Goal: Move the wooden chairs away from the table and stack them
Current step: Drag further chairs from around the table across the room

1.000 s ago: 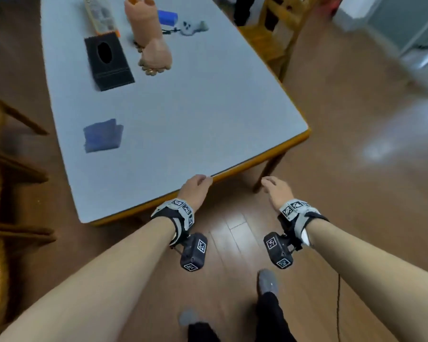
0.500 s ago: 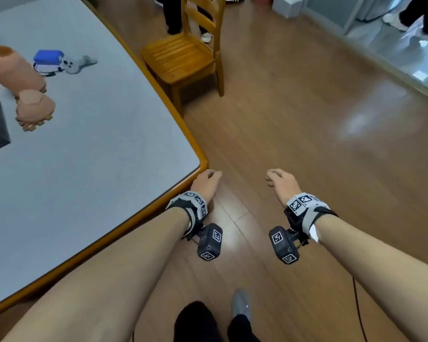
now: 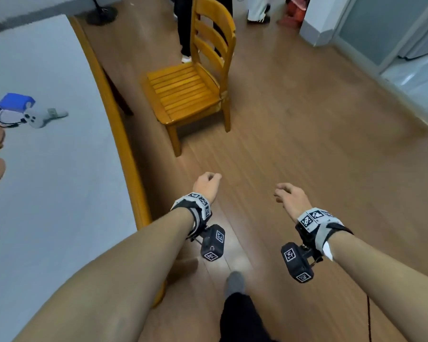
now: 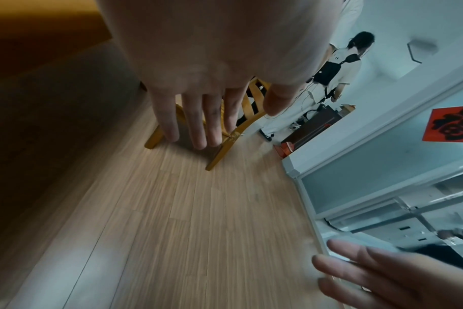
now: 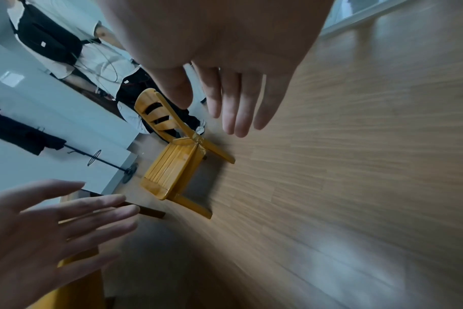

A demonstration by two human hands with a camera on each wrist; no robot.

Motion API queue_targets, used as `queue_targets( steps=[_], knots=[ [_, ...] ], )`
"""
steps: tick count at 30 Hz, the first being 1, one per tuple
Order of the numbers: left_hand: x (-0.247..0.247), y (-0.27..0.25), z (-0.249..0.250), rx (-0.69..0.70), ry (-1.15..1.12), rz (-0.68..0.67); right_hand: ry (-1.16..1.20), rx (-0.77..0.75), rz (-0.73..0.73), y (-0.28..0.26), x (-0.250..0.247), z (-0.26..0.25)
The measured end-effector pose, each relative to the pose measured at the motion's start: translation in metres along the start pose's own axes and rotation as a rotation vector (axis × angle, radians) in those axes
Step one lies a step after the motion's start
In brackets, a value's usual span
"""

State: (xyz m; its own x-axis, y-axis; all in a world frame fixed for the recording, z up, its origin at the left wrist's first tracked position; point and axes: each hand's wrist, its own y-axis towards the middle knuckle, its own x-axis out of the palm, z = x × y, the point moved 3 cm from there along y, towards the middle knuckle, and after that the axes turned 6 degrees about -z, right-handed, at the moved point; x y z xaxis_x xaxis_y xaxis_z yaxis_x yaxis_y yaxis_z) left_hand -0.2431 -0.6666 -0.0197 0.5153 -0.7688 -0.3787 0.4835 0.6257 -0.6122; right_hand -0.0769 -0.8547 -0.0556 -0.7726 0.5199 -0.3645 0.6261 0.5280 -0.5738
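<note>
Both of my hands are hanging out in front of me over the wooden floor (image 3: 319,134), holding nothing. My left hand (image 3: 206,186) is floating just right of the table (image 3: 59,193) near its orange edge, fingers long and relaxed in the left wrist view, not touching the tabletop. My right hand (image 3: 290,198) is hovering well to the right of it, fingers spread loosely and slightly drooping. In the head view the fingers of both look a little curled downward, yet neither is gripping anything.

One wooden chair (image 3: 190,90) is standing upright farther ahead, beside the table's right edge, its slatted seat facing the table and its backrest on the right side. It is well apart from my hands.

On the table's left part a blue box (image 3: 16,101) and a white controller (image 3: 35,118) are lying close together. Behind the chair, at the far end, someone's legs (image 3: 184,33) are showing.
</note>
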Motion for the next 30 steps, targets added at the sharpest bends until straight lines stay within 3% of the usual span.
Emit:
queue_targets(
  steps=[8, 15, 20, 30],
  knots=[
    [0.003, 0.139, 0.156, -0.032, -0.093, 0.142, -0.111, -0.114, -0.115, 0.193, -0.1, -0.125],
    [0.009, 0.262, 0.27, -0.072, -0.206, 0.307, -0.284, -0.243, -0.254, 0.361, -0.159, -0.239],
    [-0.001, 0.342, 0.323, -0.108, -0.321, 0.339, -0.393, -0.309, -0.329, 0.468, -0.163, -0.32],
    [-0.057, 0.538, 0.388, -0.216, -0.494, 0.417, -0.603, -0.432, -0.419, 0.685, -0.123, -0.466]
  ],
)
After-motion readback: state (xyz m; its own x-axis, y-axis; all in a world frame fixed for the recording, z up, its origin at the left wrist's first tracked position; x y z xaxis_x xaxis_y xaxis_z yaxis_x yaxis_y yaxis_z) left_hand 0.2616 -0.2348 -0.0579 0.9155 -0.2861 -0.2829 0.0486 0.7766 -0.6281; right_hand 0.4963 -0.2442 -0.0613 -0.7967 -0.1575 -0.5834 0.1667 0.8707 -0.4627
